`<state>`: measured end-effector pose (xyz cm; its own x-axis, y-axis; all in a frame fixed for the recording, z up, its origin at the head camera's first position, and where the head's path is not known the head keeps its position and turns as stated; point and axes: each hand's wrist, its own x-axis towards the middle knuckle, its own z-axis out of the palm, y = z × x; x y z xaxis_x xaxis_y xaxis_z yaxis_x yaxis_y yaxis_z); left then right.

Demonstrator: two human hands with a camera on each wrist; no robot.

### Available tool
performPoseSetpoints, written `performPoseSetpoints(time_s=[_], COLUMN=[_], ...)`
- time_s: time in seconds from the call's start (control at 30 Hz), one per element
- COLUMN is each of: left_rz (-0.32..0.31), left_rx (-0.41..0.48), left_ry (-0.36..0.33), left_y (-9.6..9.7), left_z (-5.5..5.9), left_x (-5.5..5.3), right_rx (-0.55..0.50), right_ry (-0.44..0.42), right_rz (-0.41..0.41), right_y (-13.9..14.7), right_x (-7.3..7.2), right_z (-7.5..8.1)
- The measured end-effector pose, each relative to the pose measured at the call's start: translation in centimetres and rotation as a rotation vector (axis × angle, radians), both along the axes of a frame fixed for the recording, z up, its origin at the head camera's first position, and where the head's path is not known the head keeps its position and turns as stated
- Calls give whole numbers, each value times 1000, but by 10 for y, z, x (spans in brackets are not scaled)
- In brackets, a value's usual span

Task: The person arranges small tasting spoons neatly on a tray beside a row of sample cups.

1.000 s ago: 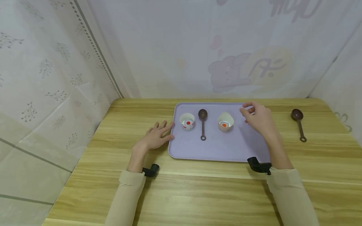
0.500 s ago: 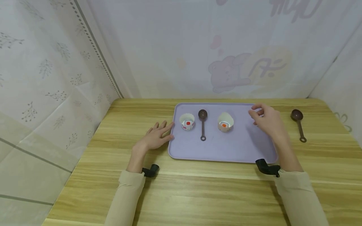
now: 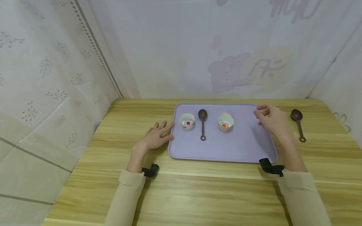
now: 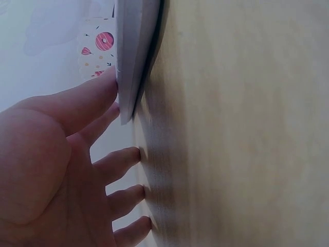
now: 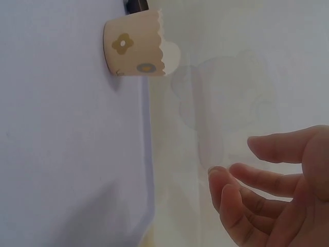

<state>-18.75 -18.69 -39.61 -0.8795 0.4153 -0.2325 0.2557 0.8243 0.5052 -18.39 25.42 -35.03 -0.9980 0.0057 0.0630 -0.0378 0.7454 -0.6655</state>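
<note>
My left hand (image 3: 154,138) lies at the left edge of a lilac tray (image 3: 226,147), its fingers spread. In the left wrist view, the thumb of this hand (image 4: 77,180) touches the rim of the tray (image 4: 134,46). Over the tray's right side hovers my right hand (image 3: 272,121), fingers loosely bent and holding nothing. On the tray stand a paper baking cup (image 3: 188,127) with a red square mark inside and a tan one (image 3: 225,128) with an orange mark. Between them lies a brown measuring spoon (image 3: 202,115).
A second brown measuring spoon (image 3: 297,115) lies on the wooden table (image 3: 198,194), right of the tray. Patterned cloth (image 3: 169,56) hangs along the back and sides. Each wrist carries a black camera mount (image 3: 271,168).
My right hand has moved right across the tray toward its right edge, slowing lately. The left hand, both cups and both spoons stay in place.
</note>
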Motion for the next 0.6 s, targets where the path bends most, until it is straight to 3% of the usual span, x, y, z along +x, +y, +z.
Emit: performPoseSetpoints(time_s=[0.33,0.6], left_rz=[3,3], left_rx=[-8,-6], left_ry=[2,2], left_y=[-1,-2], left_z=[-1,-1], left_x=[0,0], right_rx=[-9,-28], right_ry=[-29,-51], right_rz=[-36,-24], right_y=[19,31], right_x=[4,0], right_z=[5,1])
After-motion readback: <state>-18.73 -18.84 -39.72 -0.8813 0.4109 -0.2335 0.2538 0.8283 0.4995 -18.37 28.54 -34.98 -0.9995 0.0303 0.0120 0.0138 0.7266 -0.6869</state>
